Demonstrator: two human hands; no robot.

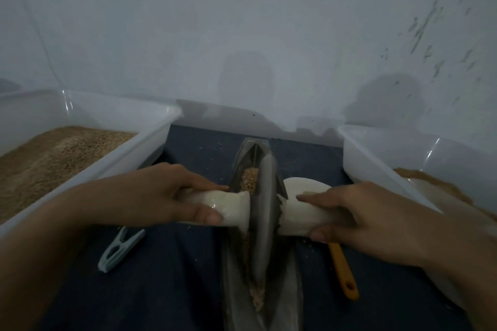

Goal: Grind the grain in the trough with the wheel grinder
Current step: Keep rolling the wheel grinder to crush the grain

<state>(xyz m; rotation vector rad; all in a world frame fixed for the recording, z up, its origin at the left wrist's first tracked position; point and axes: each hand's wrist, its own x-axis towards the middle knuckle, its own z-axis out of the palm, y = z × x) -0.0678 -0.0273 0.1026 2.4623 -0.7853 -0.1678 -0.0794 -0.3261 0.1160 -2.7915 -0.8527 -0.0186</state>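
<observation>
Dark metal forms the long narrow trough (pixel 289 285), which runs from the near edge of the view away toward the wall, lying on a dark blue tabletop (pixel 166 290). At its near end a thin streak of pale ground grain (pixel 255 295) sits in the groove. A grey wheel (pixel 265 212) stands upright on edge in the trough, about midway along it, with a pale axle handle (pixel 228 207) sticking out to either side. The left hand (pixel 164 193) has its grip clenched round the left end of the handle, thumb under and forefinger stretched along the top. The right hand (pixel 357 212) grasps the right end the same way, forefinger pointing toward the wheel. Just beyond the wheel, whole brown grain (pixel 248 179) lies in the trough.

Left of the trough, near the left forearm, a pale blue clothes peg (pixel 118 250) lies flat. On the right, an orange handle (pixel 344 269) with a hole in its end pokes out from beneath the right hand, and a rounded white shape (pixel 304 185) shows behind that hand; what it is I cannot tell.

Farther left, a white plastic tub (pixel 150 140) holds a bed of brown grain. Farther right, a second white tub (pixel 376 169) holds a brownish heap. Behind everything rises a pale wall (pixel 242 35), flaked at the right.
</observation>
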